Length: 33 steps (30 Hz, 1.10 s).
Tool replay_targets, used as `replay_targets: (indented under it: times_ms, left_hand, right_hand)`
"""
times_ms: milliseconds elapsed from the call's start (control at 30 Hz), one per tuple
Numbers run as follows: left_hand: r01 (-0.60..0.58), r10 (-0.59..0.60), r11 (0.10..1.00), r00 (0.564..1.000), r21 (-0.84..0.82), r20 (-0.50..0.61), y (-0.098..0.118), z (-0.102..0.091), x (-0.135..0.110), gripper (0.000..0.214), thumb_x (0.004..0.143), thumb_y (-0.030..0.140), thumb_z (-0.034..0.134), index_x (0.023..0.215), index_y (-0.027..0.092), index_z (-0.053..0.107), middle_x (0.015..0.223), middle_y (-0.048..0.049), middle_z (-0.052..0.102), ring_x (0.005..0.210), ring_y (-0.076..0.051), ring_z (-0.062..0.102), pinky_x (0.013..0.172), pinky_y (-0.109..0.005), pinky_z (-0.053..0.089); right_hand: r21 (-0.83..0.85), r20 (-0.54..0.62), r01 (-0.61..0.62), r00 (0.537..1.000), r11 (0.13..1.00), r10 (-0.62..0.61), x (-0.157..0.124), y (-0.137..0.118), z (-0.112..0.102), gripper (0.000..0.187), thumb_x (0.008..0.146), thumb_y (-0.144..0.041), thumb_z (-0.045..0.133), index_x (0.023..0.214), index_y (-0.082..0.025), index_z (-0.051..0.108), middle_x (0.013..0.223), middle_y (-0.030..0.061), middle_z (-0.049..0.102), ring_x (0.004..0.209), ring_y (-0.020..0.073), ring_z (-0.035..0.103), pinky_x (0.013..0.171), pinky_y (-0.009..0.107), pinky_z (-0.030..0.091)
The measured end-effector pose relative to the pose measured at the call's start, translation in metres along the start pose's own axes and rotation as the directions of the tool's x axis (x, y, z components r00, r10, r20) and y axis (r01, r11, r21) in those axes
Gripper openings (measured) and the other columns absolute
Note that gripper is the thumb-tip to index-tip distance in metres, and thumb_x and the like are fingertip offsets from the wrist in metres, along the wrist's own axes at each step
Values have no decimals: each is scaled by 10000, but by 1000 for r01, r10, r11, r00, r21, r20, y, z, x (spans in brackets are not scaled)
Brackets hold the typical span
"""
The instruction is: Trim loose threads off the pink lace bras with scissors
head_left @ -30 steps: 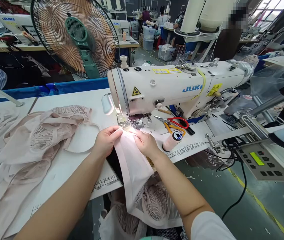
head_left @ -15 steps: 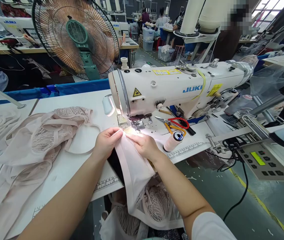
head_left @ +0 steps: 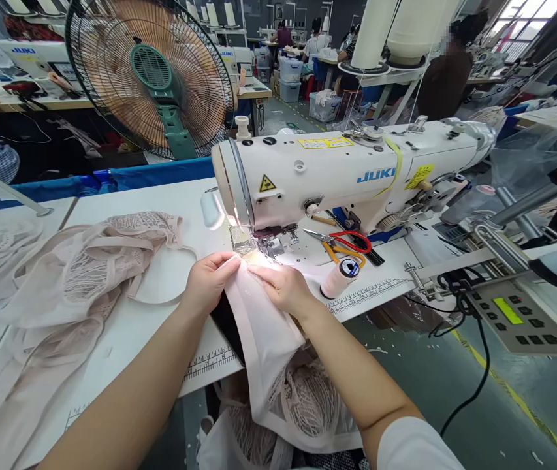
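A pale pink fabric piece [head_left: 263, 333] runs from my lap up to the presser foot [head_left: 258, 247] of a white JUKI sewing machine [head_left: 347, 173]. My left hand [head_left: 207, 281] pinches the fabric's left edge just in front of the needle, fingers closed on it. On the right side, my right hand [head_left: 283, 287] presses and grips the same fabric. The lamp under the machine head lights the spot between my fingertips.
A heap of pink lace garments [head_left: 77, 274] lies on the table [head_left: 160, 196] to the left. Red-handled scissors [head_left: 347, 240] and a thread spool [head_left: 339, 277] lie right of the needle. A control panel [head_left: 513, 316] sits far right, a standing fan [head_left: 153, 72] behind. Other people work in the background.
Both hands and the fabric have stayed near the presser foot, with only a slight shift of the view.
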<state>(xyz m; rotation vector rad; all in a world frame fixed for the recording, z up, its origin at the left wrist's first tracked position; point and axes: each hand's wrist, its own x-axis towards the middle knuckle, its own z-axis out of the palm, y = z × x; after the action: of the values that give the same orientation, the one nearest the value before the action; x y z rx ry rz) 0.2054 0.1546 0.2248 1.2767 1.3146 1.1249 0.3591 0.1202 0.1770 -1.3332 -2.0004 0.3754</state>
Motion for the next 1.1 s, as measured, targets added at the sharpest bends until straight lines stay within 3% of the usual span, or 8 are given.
replay_targets:
  times_ms: [333,467,700,933,1100]
  left_hand:
    - [66,-67,996,998,-52,1,5,2,-2,193,530,282,719,660,154,654,575,4,611,516,-132,530,501,-247,417]
    - [88,-88,993,996,-74,3,12,4,-5,189,505,268,723,637,158,644,532,14,584,480,-123,506,468,-243,390]
    - [20,-18,993,1000,-117,19,14,0,-5,156,508,229,726,611,169,625,607,15,575,514,-100,485,462,-218,362]
    - [3,0,994,1000,-112,27,13,1,-7,162,528,232,712,631,158,611,635,15,567,538,-92,483,477,-211,357]
    - [52,-60,974,998,-222,-32,17,0,-6,181,513,214,715,625,151,587,595,28,552,518,-79,482,480,-199,374]
  right_hand:
    - [35,-23,7,1000,999,-6,0,1,1,371,800,-201,427,1133,-261,581,962,24,661,836,168,581,709,247,442]
    - [74,-64,-75,995,994,80,0,-2,-3,327,827,-233,394,1096,-188,574,961,64,657,862,187,582,730,269,432]
    - [272,-59,-187,976,944,210,1,1,-9,181,788,-320,460,736,-195,581,718,14,611,682,144,536,618,235,376]
    - [374,-39,-211,969,903,242,2,1,-12,154,753,-297,464,663,-193,532,652,-12,552,633,125,483,573,217,331]
    - [389,-14,-178,980,904,199,0,3,-11,159,744,-289,464,620,-195,496,609,-25,507,609,115,458,557,211,315]
